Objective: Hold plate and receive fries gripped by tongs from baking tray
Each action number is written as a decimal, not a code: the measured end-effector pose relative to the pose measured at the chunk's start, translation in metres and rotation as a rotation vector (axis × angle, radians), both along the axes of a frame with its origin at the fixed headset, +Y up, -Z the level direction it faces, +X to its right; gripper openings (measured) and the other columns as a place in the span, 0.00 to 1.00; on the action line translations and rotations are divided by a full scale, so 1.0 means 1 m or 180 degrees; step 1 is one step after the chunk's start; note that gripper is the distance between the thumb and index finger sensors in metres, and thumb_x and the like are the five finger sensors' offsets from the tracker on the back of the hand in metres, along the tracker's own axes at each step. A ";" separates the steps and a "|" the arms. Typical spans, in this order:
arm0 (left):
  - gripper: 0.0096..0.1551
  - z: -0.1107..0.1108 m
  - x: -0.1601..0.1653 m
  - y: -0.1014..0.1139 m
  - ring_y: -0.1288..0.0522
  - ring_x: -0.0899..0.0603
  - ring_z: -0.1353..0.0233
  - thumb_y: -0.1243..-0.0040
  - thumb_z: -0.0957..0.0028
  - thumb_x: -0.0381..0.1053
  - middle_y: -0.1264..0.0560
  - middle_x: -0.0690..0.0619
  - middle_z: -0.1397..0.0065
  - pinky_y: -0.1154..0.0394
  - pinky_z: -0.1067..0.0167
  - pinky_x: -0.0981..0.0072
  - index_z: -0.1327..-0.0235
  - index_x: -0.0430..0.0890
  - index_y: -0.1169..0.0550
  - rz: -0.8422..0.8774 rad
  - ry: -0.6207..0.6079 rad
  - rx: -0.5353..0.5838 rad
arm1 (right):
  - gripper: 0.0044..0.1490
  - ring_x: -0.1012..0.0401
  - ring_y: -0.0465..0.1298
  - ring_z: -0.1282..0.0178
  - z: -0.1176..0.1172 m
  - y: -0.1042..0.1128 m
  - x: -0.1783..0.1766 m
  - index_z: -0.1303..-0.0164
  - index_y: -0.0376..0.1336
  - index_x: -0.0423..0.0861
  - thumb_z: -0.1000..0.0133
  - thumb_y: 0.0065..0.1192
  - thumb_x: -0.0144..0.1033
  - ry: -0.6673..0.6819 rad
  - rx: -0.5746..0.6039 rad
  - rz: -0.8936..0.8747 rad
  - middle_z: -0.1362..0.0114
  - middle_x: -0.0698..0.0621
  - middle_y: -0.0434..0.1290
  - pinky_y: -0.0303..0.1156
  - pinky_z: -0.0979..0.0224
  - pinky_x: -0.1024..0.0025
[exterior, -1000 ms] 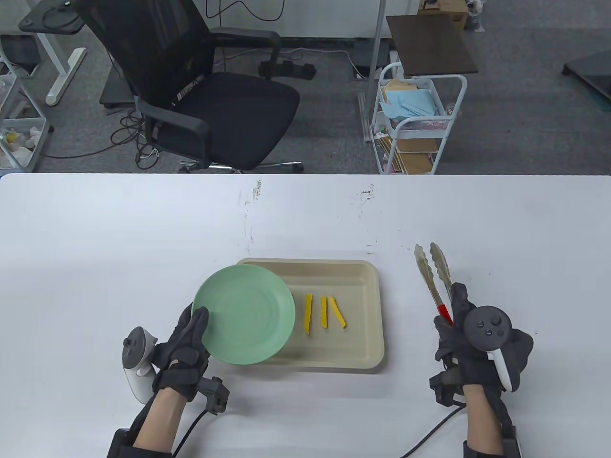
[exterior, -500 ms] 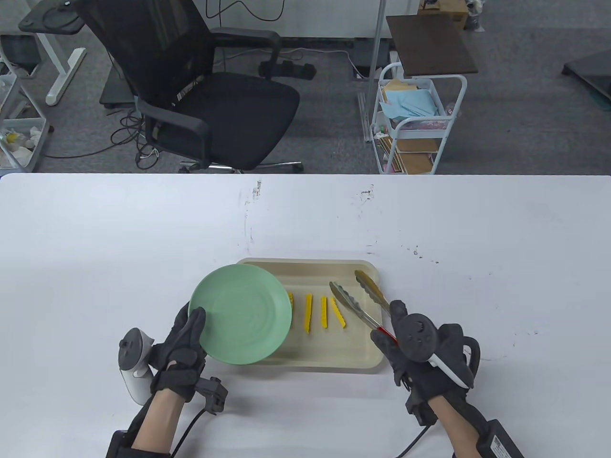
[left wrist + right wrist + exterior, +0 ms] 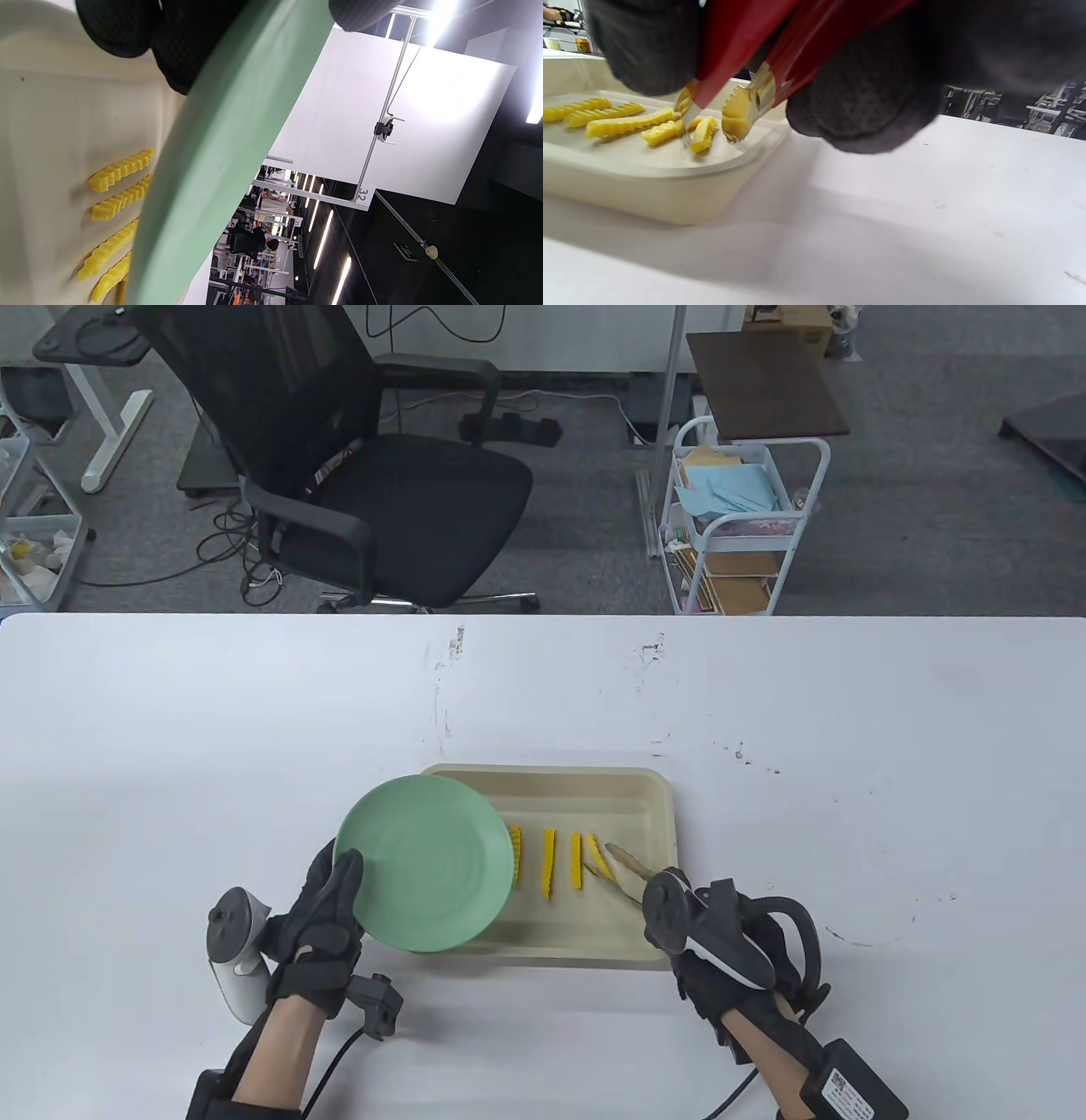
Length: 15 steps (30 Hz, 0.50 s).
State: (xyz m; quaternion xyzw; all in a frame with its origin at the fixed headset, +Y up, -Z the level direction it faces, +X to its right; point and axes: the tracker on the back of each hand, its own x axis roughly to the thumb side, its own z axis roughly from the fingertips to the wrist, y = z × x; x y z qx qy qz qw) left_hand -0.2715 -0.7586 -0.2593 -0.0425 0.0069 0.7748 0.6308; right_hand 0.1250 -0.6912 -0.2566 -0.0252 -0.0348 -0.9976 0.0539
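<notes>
My left hand (image 3: 327, 916) grips the near-left rim of a green plate (image 3: 424, 861) and holds it tilted above the left part of a beige baking tray (image 3: 653, 806). Several yellow crinkle fries (image 3: 548, 861) lie in the tray, right of the plate. My right hand (image 3: 721, 942) holds red-handled metal tongs (image 3: 624, 872) whose tips straddle the rightmost fry (image 3: 600, 858). In the right wrist view the tong tips (image 3: 734, 118) stand apart on either side of that fry (image 3: 703, 134). In the left wrist view the plate's rim (image 3: 229, 140) runs across above the fries (image 3: 121, 169).
The tray sits near the white table's (image 3: 848, 712) front middle. A black office chair (image 3: 356, 458) and a white cart (image 3: 738, 517) stand beyond the far edge. Cables trail from both wrists toward the bottom edge.
My right hand carried the tongs from the table's right side leftward over the tray and lowered the tips onto the rightmost fry. The plate shifted slightly left.
</notes>
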 end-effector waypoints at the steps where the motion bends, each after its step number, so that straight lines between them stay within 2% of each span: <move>1: 0.39 0.000 0.000 0.000 0.26 0.40 0.42 0.61 0.32 0.55 0.36 0.45 0.31 0.33 0.40 0.38 0.22 0.34 0.56 0.0022 -0.0001 -0.0010 | 0.38 0.51 0.84 0.69 0.000 0.000 0.001 0.34 0.64 0.55 0.55 0.67 0.58 -0.0039 0.0069 -0.0016 0.42 0.44 0.79 0.81 0.70 0.54; 7: 0.40 0.000 0.000 -0.001 0.26 0.40 0.43 0.62 0.32 0.56 0.36 0.45 0.31 0.33 0.40 0.38 0.22 0.33 0.58 0.0043 -0.0015 -0.0027 | 0.35 0.51 0.85 0.74 -0.001 0.001 0.009 0.38 0.67 0.55 0.55 0.70 0.55 -0.0063 0.0149 -0.0165 0.44 0.45 0.81 0.81 0.73 0.54; 9: 0.40 0.000 0.000 -0.002 0.25 0.40 0.43 0.63 0.32 0.55 0.36 0.44 0.31 0.32 0.41 0.39 0.22 0.33 0.58 0.0034 -0.0016 -0.0046 | 0.35 0.52 0.85 0.74 0.000 0.008 0.012 0.38 0.67 0.55 0.55 0.69 0.55 -0.0088 0.0285 -0.0165 0.44 0.45 0.81 0.81 0.73 0.54; 15: 0.40 0.002 0.003 0.001 0.24 0.41 0.47 0.65 0.32 0.55 0.35 0.44 0.32 0.30 0.45 0.42 0.22 0.32 0.58 0.0096 -0.0053 -0.0031 | 0.34 0.51 0.85 0.77 0.012 0.054 0.007 0.39 0.68 0.54 0.55 0.69 0.55 0.0045 0.0734 -0.0566 0.46 0.44 0.82 0.81 0.75 0.55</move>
